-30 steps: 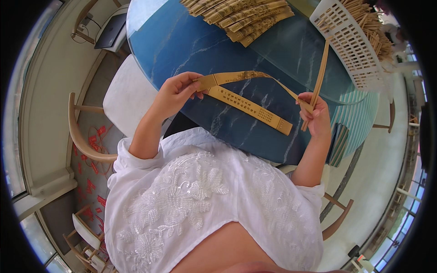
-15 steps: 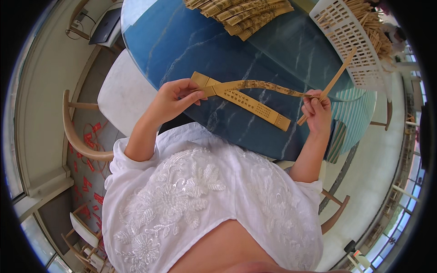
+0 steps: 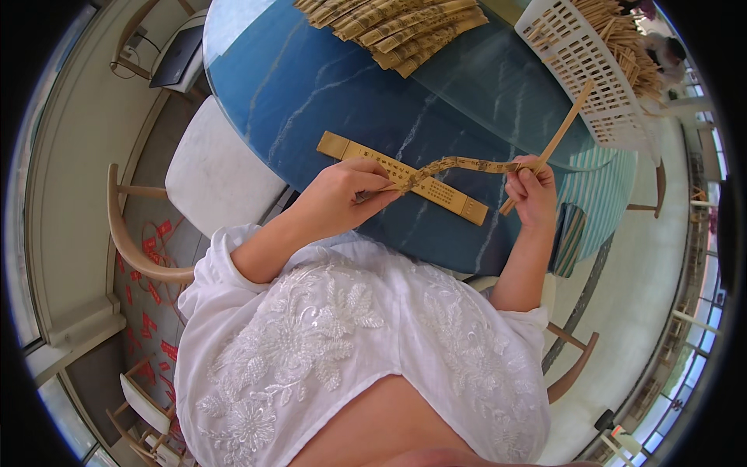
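A narrow gold strip (image 3: 459,163) with dark patterning arches between my two hands above the table. My left hand (image 3: 350,191) is closed, pinching the strip's near end between thumb and fingers. The fingers of my right hand (image 3: 533,194) are closed round a slim light wooden stick (image 3: 572,121) and the strip's other end. The stick slants up to the right and pokes out below the fist. Under the strip, a long flat gold packet (image 3: 447,194) with dark printing lies slantwise on the table; my left hand covers part of it.
Similar gold patterned strips lie in an overlapping pile (image 3: 397,27) on the blue marbled table (image 3: 311,93). A white slotted basket (image 3: 595,89) at the far right holds many wooden sticks (image 3: 611,35). A striped folded item (image 3: 570,241) sits by the right edge. A white chair (image 3: 222,167) stands left.
My left hand has moved right and slightly down, closer to my right hand. The strip between them now bends in a shorter, wavier curve. My right hand has hardly shifted.
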Motion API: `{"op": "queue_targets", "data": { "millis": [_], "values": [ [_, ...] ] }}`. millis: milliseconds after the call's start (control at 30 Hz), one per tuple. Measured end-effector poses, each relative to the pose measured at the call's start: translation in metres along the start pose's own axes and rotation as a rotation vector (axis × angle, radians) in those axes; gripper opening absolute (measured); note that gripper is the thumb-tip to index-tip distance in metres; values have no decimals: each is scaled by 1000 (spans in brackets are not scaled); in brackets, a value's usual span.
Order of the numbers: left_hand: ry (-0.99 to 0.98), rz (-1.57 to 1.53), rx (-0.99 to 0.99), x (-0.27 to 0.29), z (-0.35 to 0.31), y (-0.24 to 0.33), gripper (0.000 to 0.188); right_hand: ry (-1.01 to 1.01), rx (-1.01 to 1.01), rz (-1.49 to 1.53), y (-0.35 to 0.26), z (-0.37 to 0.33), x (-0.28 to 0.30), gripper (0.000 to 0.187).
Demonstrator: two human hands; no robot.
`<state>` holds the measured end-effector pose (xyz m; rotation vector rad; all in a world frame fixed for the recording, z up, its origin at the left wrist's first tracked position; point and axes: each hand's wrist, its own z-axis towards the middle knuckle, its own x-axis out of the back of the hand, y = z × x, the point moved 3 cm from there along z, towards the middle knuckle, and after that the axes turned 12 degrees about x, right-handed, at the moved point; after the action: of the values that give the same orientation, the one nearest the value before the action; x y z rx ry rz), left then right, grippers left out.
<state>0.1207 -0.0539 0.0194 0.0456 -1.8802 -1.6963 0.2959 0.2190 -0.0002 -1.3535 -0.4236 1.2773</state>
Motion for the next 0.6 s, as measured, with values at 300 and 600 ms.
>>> {"op": "queue_targets", "data": {
  "millis": [300, 600],
  "values": [
    [292, -1286, 341, -14, 9, -20, 32, -51, 16, -514, 5, 10, -35, 32],
    [231, -1466, 449, -33, 30, 1, 38, -269, -265, -810, 8, 26, -127, 30]
  ]
}}
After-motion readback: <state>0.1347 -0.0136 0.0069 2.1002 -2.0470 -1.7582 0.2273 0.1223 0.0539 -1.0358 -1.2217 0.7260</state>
